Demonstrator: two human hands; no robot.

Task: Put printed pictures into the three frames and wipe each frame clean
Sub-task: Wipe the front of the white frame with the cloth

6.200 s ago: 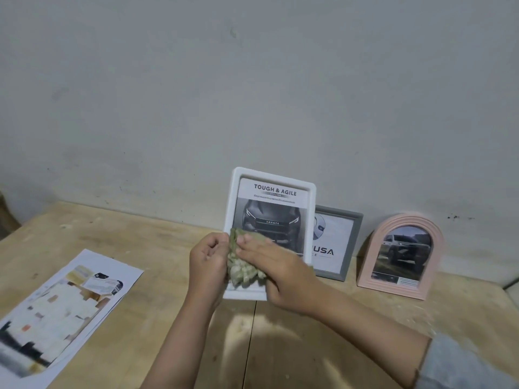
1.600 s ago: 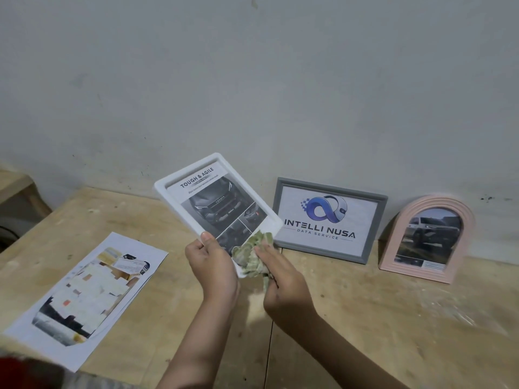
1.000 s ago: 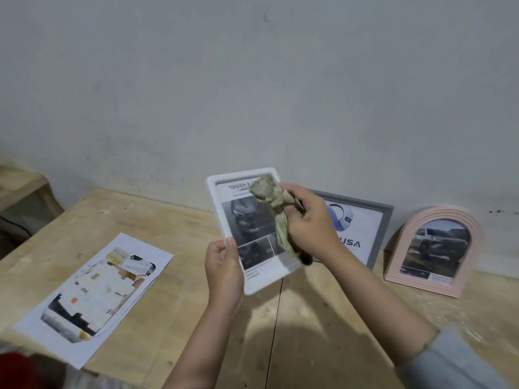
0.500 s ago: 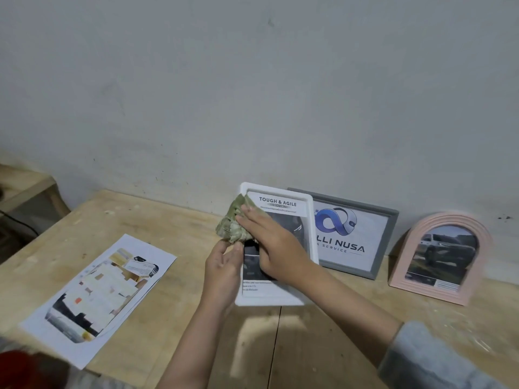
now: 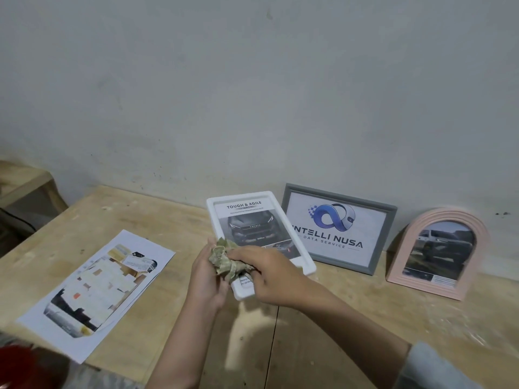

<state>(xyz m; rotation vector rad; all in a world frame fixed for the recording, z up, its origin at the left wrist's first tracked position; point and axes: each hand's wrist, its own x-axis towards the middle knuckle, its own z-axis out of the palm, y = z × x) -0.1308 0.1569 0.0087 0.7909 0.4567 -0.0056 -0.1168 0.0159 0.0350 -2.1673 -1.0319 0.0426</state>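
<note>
Pressing a crumpled greenish cloth (image 5: 229, 261) against the lower left part of the white frame (image 5: 297, 249), the right hand (image 5: 273, 276) has its fingers curled over the wad, thumb side toward the camera. The cloth sits under those fingers and bunches out past them toward the left hand (image 5: 206, 279), which grips the frame's lower left edge from the side, palm turned inward, fingers wrapped behind where they cannot be seen. The frame is tilted, its top leaning away and to the left, its bottom corner showing just below the right hand. Its picture, a dark car front under the words TOUGH & AGILE, is clear above the cloth and hidden beneath it.

Just right of the white frame, and partly behind its edge, a grey frame (image 5: 390, 237) with a blue logo print leans against the wall (image 5: 252, 94). Further right, apart from it, a pink arched frame (image 5: 477, 237) with a car photo also leans on the wall. Both stand on the wooden table (image 5: 351, 318). Well to the left of the hands a printed sheet (image 5: 98, 287) lies flat on the table, near its front edge.
</note>
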